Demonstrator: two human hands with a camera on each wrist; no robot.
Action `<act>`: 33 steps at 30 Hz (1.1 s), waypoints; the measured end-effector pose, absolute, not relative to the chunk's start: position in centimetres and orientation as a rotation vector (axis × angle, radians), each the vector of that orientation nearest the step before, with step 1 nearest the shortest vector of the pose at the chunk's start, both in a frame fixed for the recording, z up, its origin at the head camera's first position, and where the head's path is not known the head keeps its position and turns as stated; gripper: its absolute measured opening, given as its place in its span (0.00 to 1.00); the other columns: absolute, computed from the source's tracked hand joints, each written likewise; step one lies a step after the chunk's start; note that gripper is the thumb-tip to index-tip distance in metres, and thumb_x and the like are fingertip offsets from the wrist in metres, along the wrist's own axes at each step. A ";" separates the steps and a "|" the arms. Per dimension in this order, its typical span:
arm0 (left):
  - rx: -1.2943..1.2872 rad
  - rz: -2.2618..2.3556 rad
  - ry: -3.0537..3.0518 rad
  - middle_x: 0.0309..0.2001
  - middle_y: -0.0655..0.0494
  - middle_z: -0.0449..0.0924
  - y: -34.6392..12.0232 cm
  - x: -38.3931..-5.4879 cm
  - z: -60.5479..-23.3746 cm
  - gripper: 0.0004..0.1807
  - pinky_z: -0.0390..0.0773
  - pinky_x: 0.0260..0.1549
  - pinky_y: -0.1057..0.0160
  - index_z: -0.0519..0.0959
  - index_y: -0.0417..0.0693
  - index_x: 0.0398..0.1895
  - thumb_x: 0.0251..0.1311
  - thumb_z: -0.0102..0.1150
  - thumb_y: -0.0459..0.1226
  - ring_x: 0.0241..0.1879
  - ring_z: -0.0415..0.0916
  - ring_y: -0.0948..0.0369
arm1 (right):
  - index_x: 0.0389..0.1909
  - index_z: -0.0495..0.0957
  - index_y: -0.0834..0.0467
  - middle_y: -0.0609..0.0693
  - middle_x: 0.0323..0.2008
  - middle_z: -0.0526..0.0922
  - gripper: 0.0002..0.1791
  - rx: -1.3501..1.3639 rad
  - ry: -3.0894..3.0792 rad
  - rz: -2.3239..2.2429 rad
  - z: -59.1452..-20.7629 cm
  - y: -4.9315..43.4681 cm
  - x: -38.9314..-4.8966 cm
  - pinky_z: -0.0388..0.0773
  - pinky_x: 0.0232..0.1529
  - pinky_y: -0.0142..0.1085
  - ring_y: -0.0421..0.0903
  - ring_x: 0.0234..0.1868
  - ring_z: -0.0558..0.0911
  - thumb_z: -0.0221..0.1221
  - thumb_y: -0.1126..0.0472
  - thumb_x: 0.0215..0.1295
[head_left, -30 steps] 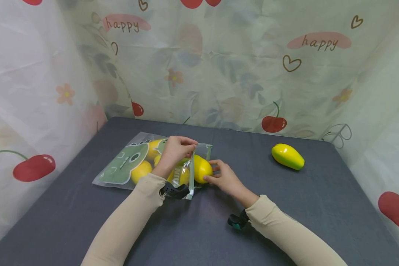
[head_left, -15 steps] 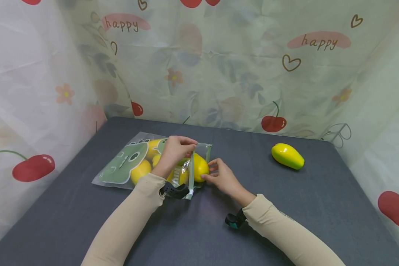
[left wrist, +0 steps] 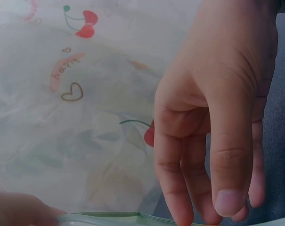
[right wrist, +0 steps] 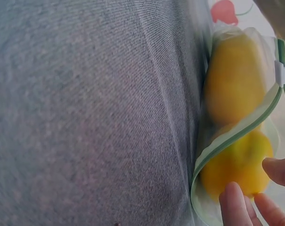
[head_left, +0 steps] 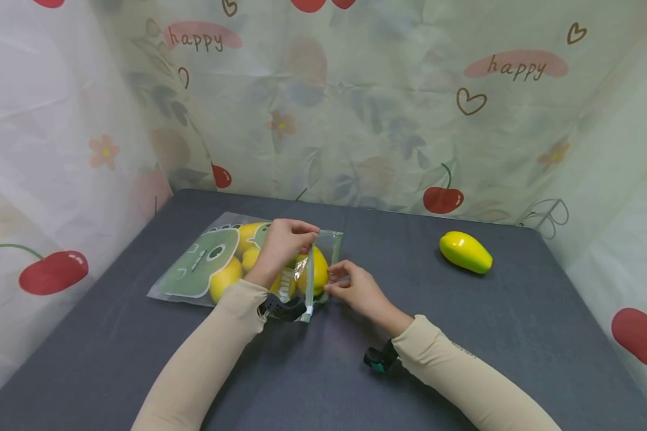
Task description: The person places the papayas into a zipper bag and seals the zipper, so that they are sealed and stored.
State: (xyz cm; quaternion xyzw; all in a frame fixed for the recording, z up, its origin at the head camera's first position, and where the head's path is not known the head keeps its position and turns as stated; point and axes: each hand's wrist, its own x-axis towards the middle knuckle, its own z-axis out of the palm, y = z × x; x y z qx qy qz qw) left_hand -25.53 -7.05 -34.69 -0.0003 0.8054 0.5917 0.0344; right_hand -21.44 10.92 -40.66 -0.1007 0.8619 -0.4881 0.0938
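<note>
Both hands at the mouth of a fruit-filled bag

The bag (head_left: 186, 275) lies flat on the left half of the worktop (head_left: 517, 317), its mouth toward the right. The left hand (head_left: 280, 251) pinches the upper part of the mouth's rim; the right hand (head_left: 358, 287), thumb and fingers apart, is at the end fruit (head_left: 320, 272), just inside the mouth. Whether its fingertips touch the fruit cannot be told.

A broad stretch of worktop separates the right hand from the loose fruit (head_left: 465, 252), near the far right corner. A curtain (head_left: 356, 137) bounds the far edge, and a wire loop (head_left: 551, 216) stands at that corner.

The right wrist view alone shows the rim bowed around the end fruit, a longer fruit (right wrist: 236, 84) beside it and the white slider (right wrist: 281, 73) close up. In the head view, the left hand and sleeve (head_left: 210, 353) cover part of the bag.
</note>
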 end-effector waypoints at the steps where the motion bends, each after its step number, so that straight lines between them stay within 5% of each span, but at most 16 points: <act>1: -0.001 1.813 2.482 0.37 0.48 0.84 -7.0 -25.6 -34.7 0.08 0.82 0.45 0.50 0.86 0.45 0.41 0.62 0.62 0.36 0.30 0.81 0.58 | 0.54 0.75 0.58 0.54 0.48 0.81 0.19 -0.305 2.559 -1.446 -40.7 10.9 -21.4 0.83 0.44 0.41 0.50 0.47 0.84 0.64 0.61 0.63; 14: -0.005 1.793 2.497 0.42 0.45 0.84 -7.1 -25.7 -34.6 0.08 0.84 0.40 0.57 0.86 0.45 0.41 0.61 0.62 0.36 0.31 0.81 0.59 | 0.57 0.75 0.58 0.53 0.52 0.82 0.21 -0.345 2.509 -1.444 -40.5 10.5 -21.3 0.83 0.46 0.41 0.50 0.49 0.83 0.63 0.63 0.64; 33: -0.007 1.809 2.476 0.42 0.40 0.83 -7.4 -25.7 -34.7 0.09 0.82 0.46 0.50 0.85 0.44 0.42 0.62 0.62 0.35 0.30 0.80 0.58 | 0.59 0.74 0.58 0.55 0.56 0.79 0.23 -0.329 2.498 -1.434 -40.3 11.0 -21.3 0.82 0.48 0.43 0.52 0.52 0.82 0.63 0.62 0.63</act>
